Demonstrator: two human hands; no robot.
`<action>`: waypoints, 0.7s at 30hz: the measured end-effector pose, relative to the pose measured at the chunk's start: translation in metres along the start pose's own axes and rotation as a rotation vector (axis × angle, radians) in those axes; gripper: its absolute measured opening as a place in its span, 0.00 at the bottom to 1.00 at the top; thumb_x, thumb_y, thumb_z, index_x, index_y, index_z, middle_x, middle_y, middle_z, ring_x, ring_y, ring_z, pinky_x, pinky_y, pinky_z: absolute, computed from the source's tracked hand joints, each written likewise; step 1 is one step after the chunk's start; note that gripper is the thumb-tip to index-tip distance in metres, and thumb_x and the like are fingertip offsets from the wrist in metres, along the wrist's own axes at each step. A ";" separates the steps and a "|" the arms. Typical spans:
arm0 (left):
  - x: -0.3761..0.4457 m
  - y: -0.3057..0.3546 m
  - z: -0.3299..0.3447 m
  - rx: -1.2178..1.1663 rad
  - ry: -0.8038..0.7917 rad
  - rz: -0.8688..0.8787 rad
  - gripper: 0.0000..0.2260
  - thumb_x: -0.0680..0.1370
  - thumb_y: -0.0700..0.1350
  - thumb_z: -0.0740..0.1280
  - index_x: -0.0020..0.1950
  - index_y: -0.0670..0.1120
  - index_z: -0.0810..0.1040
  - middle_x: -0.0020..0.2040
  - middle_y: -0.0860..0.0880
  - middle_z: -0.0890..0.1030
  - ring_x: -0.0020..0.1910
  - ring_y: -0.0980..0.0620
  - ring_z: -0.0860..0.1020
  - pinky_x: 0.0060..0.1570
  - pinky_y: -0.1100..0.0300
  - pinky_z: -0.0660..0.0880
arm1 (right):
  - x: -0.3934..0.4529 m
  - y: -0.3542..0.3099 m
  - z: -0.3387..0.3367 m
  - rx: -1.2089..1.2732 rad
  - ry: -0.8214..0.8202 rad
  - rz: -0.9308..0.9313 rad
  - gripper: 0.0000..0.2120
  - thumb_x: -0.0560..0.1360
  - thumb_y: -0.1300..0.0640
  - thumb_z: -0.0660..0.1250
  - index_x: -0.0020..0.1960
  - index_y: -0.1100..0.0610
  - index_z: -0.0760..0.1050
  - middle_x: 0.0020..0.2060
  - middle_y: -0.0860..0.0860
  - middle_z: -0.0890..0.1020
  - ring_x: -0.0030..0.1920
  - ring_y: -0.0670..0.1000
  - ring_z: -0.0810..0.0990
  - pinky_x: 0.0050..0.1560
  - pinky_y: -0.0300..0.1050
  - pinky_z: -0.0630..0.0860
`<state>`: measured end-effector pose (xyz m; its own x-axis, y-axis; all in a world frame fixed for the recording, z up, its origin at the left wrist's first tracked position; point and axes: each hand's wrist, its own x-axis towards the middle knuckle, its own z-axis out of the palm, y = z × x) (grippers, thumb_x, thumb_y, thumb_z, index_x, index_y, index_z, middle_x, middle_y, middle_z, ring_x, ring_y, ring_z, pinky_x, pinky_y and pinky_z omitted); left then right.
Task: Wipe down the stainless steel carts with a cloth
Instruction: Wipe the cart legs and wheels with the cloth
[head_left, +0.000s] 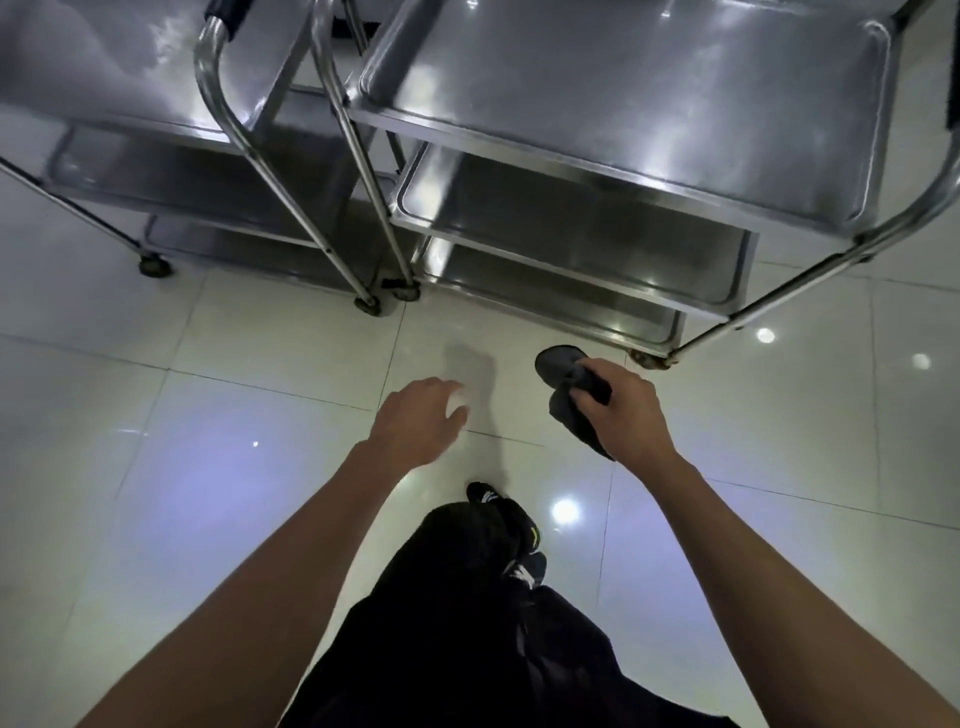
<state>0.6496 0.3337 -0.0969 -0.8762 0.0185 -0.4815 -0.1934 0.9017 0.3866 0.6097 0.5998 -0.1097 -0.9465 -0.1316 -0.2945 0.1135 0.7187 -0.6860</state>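
Note:
Two stainless steel carts with three shelves each stand side by side ahead of me. The right cart (649, 171) fills the upper right; the left cart (130, 104) fills the upper left. My right hand (626, 410) is shut on a dark grey cloth (563, 384), held in the air short of the right cart's bottom shelf. The cloth hangs from both sides of the fist. My left hand (418, 421) hovers over the floor with its fingers loosely apart and nothing in it.
The carts stand on small castors (154, 266) on a glossy white tiled floor (182, 467). Tubular handles (228, 114) curve down at the near ends of both carts. My legs in black trousers and dark shoes (498, 512) are below.

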 end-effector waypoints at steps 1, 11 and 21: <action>-0.008 -0.008 -0.001 0.011 -0.009 -0.004 0.19 0.83 0.54 0.62 0.73 0.51 0.73 0.68 0.50 0.77 0.66 0.49 0.75 0.67 0.49 0.70 | -0.006 -0.002 0.008 0.013 -0.010 0.017 0.16 0.77 0.56 0.69 0.64 0.50 0.78 0.57 0.48 0.82 0.56 0.51 0.79 0.56 0.43 0.73; 0.047 -0.111 -0.026 0.026 -0.089 0.018 0.19 0.82 0.54 0.62 0.72 0.51 0.74 0.67 0.51 0.78 0.66 0.50 0.75 0.65 0.49 0.72 | 0.020 -0.048 0.106 0.044 -0.011 0.144 0.16 0.77 0.55 0.69 0.64 0.48 0.77 0.57 0.46 0.82 0.56 0.50 0.79 0.57 0.46 0.75; 0.212 -0.256 -0.027 -0.057 -0.169 0.128 0.17 0.81 0.56 0.64 0.69 0.55 0.76 0.65 0.55 0.79 0.64 0.53 0.75 0.60 0.59 0.70 | 0.147 -0.054 0.263 0.299 0.268 0.433 0.14 0.77 0.54 0.68 0.61 0.44 0.78 0.53 0.44 0.83 0.55 0.46 0.80 0.53 0.37 0.73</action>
<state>0.5015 0.0950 -0.2762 -0.8100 0.2078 -0.5484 -0.1142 0.8613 0.4951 0.5437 0.3619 -0.2909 -0.8338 0.3358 -0.4383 0.5502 0.4395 -0.7100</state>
